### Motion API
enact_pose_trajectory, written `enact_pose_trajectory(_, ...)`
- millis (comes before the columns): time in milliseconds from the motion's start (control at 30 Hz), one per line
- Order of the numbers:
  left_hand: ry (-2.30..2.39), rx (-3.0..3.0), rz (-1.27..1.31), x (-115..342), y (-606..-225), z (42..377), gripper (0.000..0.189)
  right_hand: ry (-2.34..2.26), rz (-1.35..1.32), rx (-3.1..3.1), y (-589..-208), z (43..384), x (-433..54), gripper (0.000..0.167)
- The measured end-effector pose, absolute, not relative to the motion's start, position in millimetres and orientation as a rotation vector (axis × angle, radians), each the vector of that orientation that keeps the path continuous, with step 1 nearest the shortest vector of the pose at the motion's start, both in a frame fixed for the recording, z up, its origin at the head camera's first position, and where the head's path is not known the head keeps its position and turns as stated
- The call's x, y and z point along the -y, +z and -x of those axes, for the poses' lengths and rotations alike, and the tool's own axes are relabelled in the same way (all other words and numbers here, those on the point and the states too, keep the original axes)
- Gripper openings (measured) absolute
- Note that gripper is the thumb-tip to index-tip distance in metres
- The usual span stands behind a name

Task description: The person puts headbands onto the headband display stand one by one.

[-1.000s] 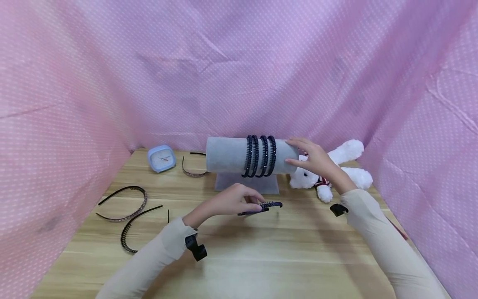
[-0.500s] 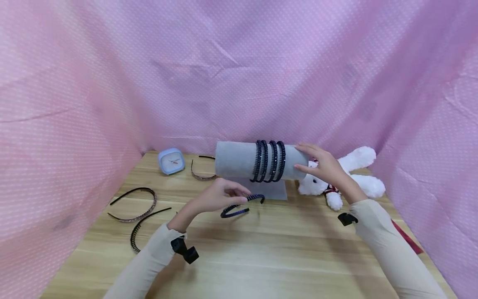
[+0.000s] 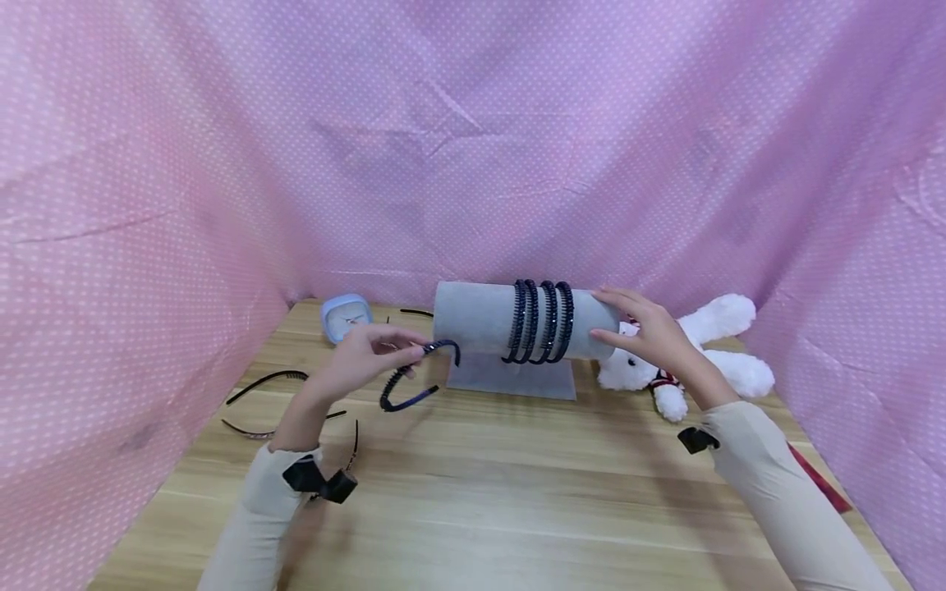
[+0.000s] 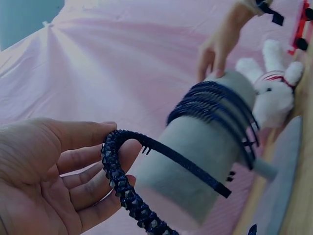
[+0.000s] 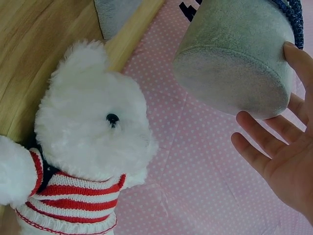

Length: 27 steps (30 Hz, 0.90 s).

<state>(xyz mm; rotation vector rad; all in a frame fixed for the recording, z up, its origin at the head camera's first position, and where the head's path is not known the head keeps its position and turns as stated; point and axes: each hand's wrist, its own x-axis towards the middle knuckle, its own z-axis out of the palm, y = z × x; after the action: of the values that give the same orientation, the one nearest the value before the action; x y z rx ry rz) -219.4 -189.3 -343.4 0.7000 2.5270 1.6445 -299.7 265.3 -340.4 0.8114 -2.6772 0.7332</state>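
A dark beaded headband (image 3: 394,394) with small comb teeth is pinched between the thumb and fingers of my left hand (image 3: 362,357). It hangs in the air just left of a grey padded display roll (image 3: 473,316), its open ends facing right. Several similar dark headbands (image 4: 210,105) sit side by side around the roll, right of its middle. My right hand (image 3: 650,332) rests on the roll's right end with spread, fairly straight fingers (image 5: 254,137); thumb and fingertips touch the roll, and nothing is gripped.
Left on the wooden table (image 3: 517,484) lie more headbands (image 3: 254,431), partly behind my left arm. A blue clock (image 3: 346,316) stands at the back left. Right of the roll lies a white plush toy (image 3: 727,369) in a striped top. Pink dotted cloth (image 3: 473,164) encloses the back and sides.
My left hand has moved left and up with the headband, from in front of the roll's base to beside its left end. The right hand stays on the roll. The head view shifts slightly.
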Motion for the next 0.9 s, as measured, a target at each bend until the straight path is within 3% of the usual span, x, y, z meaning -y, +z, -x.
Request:
enact_pose_trajectory(367,1.833,-2.623,-0.515,218.1,-319.0,230.7,0.030,0.736,-0.803,2.686,-339.8,297.2,-267.9,0.064)
enact_pose_trajectory(900,2.129,-2.714,-0.298,166.1,-331.4,287.2,0.031,0.739,-0.780,2.691,-339.4,298.4,-265.2,0.064)
